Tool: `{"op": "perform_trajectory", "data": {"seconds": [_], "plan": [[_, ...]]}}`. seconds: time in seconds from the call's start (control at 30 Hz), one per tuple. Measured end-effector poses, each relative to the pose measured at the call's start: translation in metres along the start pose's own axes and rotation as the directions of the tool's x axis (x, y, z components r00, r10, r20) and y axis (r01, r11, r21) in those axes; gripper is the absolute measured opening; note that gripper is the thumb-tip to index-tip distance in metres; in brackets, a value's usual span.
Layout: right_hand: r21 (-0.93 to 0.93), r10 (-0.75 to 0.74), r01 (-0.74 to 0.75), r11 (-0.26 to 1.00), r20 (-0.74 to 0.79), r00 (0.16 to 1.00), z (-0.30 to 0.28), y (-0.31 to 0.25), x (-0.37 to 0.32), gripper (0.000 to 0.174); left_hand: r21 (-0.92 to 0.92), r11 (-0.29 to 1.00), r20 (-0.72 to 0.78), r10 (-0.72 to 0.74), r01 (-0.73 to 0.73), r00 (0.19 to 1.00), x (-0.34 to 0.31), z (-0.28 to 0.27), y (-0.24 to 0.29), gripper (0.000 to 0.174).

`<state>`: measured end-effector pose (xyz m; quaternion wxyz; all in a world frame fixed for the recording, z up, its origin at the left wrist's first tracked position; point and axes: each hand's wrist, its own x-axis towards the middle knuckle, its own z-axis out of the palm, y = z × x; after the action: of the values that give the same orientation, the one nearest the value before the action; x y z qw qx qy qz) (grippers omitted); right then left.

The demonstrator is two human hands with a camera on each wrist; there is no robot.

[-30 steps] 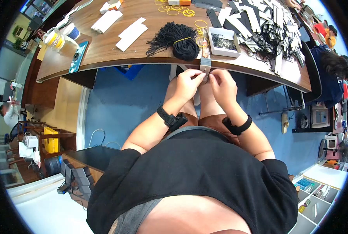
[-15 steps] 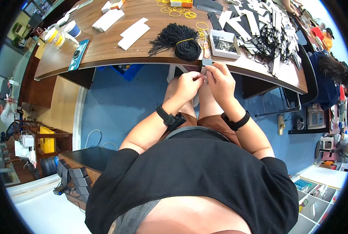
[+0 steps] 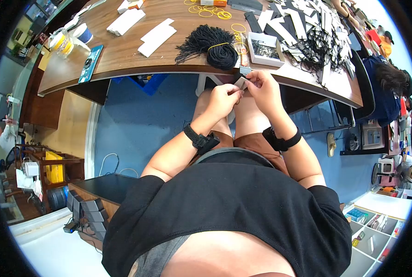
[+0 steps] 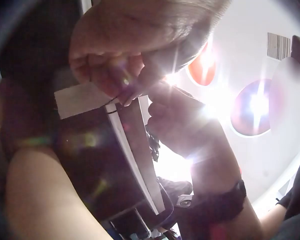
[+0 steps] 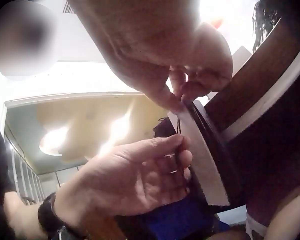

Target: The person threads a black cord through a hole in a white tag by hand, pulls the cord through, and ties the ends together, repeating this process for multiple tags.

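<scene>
In the right wrist view, my left hand (image 5: 135,175) pinches a thin black cord (image 5: 179,162) between thumb and fingers. The cord runs up to the top of a white card strip (image 5: 205,165). My right hand (image 5: 170,55) grips that top end of the strip, its fingertips right at the cord. Seen from the head, both hands meet just in front of the table edge, left hand (image 3: 224,100) and right hand (image 3: 265,93), with the strip (image 3: 241,82) slanting between them. The left wrist view is glared, and my fingers partly cover the cord there.
A black cord bundle (image 3: 222,55) tied with a yellow band lies near the table edge. Beside it stands a white box (image 3: 265,61) of small dark pieces. A pile of white and black strips (image 3: 303,27) covers the right. Cups and a teal box (image 3: 90,63) are left.
My right hand has moved slightly up toward the table edge. The card strip has turned from nearly upright to slanting between the hands. My left hand stays almost in place.
</scene>
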<state>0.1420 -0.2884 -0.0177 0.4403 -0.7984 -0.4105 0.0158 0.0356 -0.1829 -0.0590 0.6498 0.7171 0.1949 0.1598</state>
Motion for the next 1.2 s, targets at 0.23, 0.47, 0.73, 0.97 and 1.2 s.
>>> {"op": "perform_trajectory", "data": {"seconds": [0.23,0.47,0.73,0.97,1.2], "plan": [[0.127,0.042,-0.04,0.991,-0.009,0.999,0.001,0.003,0.0,0.011,-0.054,0.997,-0.019,0.051,-0.052,0.999,0.002,0.002,-0.024,0.012],[-0.272,-0.35,0.34,0.9,0.013,0.937,-0.005,-0.009,-0.02,0.004,-0.207,0.978,0.053,0.011,0.0,0.999,-0.001,-0.001,-0.022,0.014],[0.4,0.266,-0.31,0.862,0.161,0.95,0.004,0.02,-0.012,0.015,-0.222,0.974,0.106,-0.018,0.041,0.994,-0.004,-0.005,-0.027,0.013],[0.776,0.412,-0.561,0.289,0.428,0.804,0.004,0.025,-0.006,0.012,-0.171,0.984,0.107,-0.034,0.052,0.994,-0.006,-0.011,-0.02,0.012],[0.662,0.384,-0.531,0.53,0.371,0.846,0.007,0.019,-0.008,0.017,-0.138,0.987,0.08,-0.066,0.077,0.995,-0.006,-0.01,-0.019,0.011]]}}
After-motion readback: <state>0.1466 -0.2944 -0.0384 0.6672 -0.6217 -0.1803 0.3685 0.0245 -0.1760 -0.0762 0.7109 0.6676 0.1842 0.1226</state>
